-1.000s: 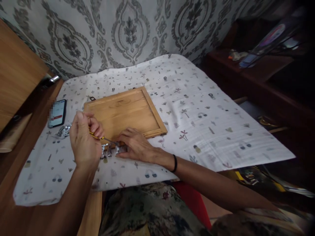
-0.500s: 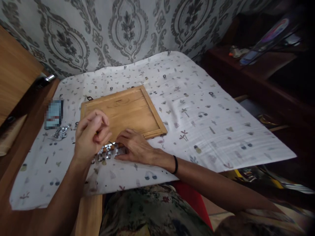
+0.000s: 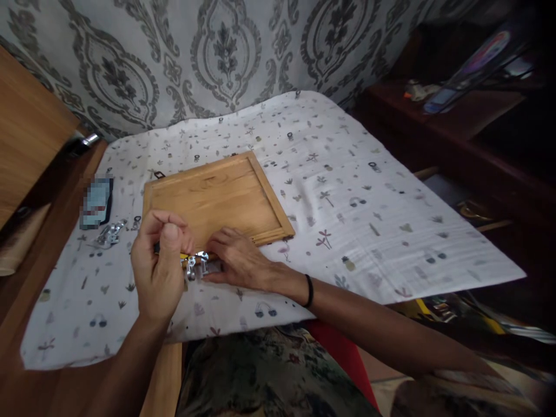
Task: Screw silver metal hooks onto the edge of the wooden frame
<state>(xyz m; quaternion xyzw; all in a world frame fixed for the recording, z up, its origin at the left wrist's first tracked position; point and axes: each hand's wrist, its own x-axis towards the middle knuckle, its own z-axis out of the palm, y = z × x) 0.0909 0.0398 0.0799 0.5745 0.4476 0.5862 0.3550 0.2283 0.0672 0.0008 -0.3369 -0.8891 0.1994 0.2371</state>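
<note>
A framed wooden panel [image 3: 217, 194] lies flat on the cloth, with shiny metal fittings [image 3: 191, 268] in a row along its near edge. My left hand [image 3: 160, 266] is closed around a screwdriver [image 3: 184, 256]; only bits of its black and yellow handle show. The tool points right, towards the fitting by my right hand. My right hand [image 3: 241, 258] rests at the near edge, fingers on the wood and thumb below, pinching the rightmost fitting. My left hand hides part of the row and the panel's near left corner.
Loose metal fittings [image 3: 112, 233] lie in a small heap at the left, beside a phone [image 3: 96, 201]. A patterned white cloth [image 3: 347, 220] covers the table. Wooden furniture [image 3: 30, 127] stands at the left, and a dark red cabinet [image 3: 456, 150] at the right.
My left hand has turned over and dropped slightly, with its thumb now towards me. It covers fittings at the left of the row that showed before. My right hand stays put.
</note>
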